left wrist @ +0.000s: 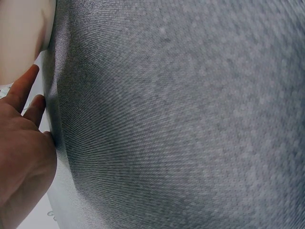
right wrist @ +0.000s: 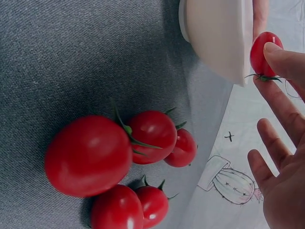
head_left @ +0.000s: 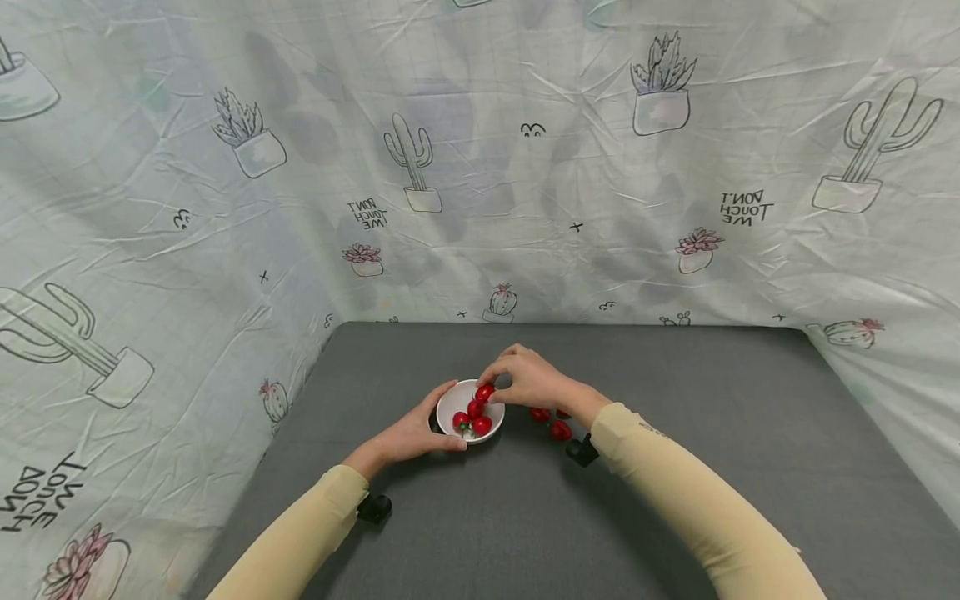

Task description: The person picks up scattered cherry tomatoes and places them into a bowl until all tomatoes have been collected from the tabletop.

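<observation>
A small white bowl stands on the dark grey table in the head view, with 3 red cherry tomatoes inside. My left hand holds the bowl from the left, thumb at the near rim and fingers along the far side. Over the bowl's right rim, my right hand pinches another cherry tomato between thumb and index finger, its green stem end pointing down in the right wrist view. Below that hand, several more tomatoes lie close together on the table.
The grey cloth-covered table stretches out on both sides of the bowl. Behind it and along the left hangs a pale curtain printed with cacti. Black wrist devices sit beneath both forearms.
</observation>
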### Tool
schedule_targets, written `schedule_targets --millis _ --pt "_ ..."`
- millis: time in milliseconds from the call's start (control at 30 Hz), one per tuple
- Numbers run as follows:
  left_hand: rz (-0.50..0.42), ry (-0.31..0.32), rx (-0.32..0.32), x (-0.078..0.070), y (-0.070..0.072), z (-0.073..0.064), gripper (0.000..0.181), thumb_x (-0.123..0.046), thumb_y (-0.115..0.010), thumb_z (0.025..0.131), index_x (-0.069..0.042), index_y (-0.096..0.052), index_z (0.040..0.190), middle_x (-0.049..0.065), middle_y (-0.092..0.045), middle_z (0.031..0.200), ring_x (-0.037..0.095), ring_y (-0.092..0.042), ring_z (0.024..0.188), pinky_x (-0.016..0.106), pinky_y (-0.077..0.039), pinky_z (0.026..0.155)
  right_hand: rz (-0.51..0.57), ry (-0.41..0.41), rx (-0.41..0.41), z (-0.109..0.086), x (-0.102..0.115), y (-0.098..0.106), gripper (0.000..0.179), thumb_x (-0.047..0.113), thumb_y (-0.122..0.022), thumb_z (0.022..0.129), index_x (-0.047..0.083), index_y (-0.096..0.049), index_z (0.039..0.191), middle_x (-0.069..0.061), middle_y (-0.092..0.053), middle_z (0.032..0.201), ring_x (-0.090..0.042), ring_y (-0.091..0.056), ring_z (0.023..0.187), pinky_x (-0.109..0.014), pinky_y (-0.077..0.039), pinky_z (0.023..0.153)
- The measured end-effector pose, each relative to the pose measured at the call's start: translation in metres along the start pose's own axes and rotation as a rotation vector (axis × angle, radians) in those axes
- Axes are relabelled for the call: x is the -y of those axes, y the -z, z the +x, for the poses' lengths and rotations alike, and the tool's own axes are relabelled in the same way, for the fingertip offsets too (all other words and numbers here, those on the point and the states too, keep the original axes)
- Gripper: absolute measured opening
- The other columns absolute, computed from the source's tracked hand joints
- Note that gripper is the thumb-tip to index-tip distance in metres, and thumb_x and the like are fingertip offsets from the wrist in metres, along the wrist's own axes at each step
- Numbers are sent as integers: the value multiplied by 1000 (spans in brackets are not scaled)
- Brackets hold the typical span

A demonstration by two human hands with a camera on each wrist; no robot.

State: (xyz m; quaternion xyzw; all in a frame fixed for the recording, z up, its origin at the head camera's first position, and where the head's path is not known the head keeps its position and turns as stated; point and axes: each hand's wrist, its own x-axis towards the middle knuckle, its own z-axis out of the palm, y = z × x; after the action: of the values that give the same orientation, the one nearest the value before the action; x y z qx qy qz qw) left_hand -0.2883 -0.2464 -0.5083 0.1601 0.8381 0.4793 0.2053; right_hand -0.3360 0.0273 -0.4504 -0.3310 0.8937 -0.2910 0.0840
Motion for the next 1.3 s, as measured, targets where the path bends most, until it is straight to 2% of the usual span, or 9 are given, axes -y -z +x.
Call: schedule_targets --millis 500,700,967,1100,1300 --pt "-16 -21 6 -1 1 0 105 -36 -87 85 -27 -18 164 5 -31 161 27 -36 143 59 -29 113 3 26 -6 -4 -3 3 30 27 -78 93 25 -77 123 10 -70 116 -22 -46 124 -54 -38 102" --pt "-10 -28 2 -2 1 0 107 -35 -87 84 -24 -18 164 6 -33 160 27 -37 142 59 -29 113 13 14 -24 -6 -5 7 30 29 -79 93 25 -77 123 11 -69 115 -21 -45 124 -53 -40 102" --pt "3 -23 -4 -2 1 0 106 -37 -87 84 -27 -18 164 6 -31 161 27 -34 144 59 -26 115 18 6 -42 -9 -6 11 30 30 -79 93 28 -76 123 11 -69 115 -20 -45 125 -50 -42 101" --pt "19 -20 -10 -1 0 0 107 -37 -87 83 -27 -19 164 6 -32 161 27 -34 144 60 -26 115 48 17 -41 -12 -7 16 32 28 -78 94 24 -75 125 8 -69 117 -21 -45 125 -50 -43 100" --pt "30 -9 -20 -1 0 0 107 -38 -88 83 -28 -20 164 6 -33 160 28 -34 144 59 -26 115 79 3 -56 -21 -11 26 32 28 -76 96 27 -74 127 15 -66 122 -18 -42 128 -49 -41 103"
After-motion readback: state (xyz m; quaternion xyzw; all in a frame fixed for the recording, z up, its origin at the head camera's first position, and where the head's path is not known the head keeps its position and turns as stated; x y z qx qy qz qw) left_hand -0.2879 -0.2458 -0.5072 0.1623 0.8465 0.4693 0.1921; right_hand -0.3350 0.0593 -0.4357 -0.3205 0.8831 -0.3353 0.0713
